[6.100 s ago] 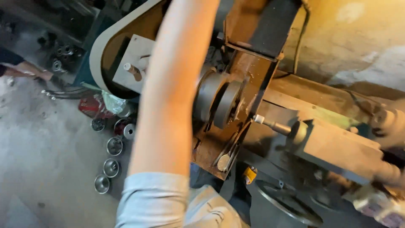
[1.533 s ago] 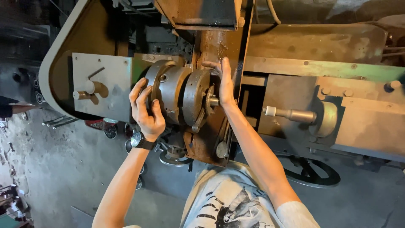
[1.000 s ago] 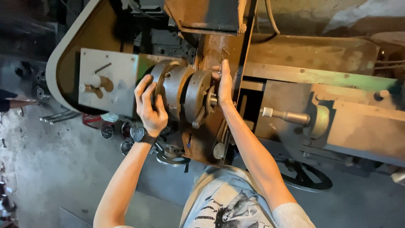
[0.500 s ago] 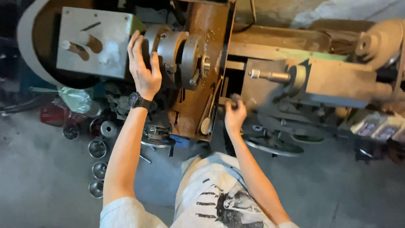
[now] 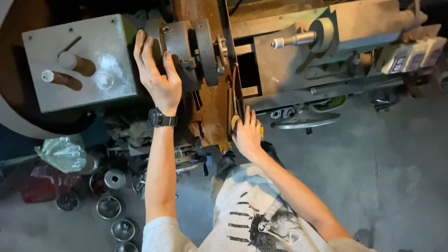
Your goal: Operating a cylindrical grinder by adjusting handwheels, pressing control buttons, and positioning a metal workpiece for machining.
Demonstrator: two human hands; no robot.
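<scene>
While the left hand [image 5: 158, 79] lies spread over the lathe chuck [image 5: 179, 51], fingers open across its round side, chuck beside the grey headstock box [image 5: 79, 63], right hand [image 5: 247, 135] lower down, pressed to the rusty plate's [image 5: 212, 105] edge, grip closure unclear, metal cups [image 5: 109, 205] on the floor.

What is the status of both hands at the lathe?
Left hand flat on the chuck, fingers spread. Right hand low on a lever. Tailstock apart.

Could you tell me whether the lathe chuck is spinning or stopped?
Stopped: the left hand rests flat on the chuck, which looks sharp, unblurred.
</scene>
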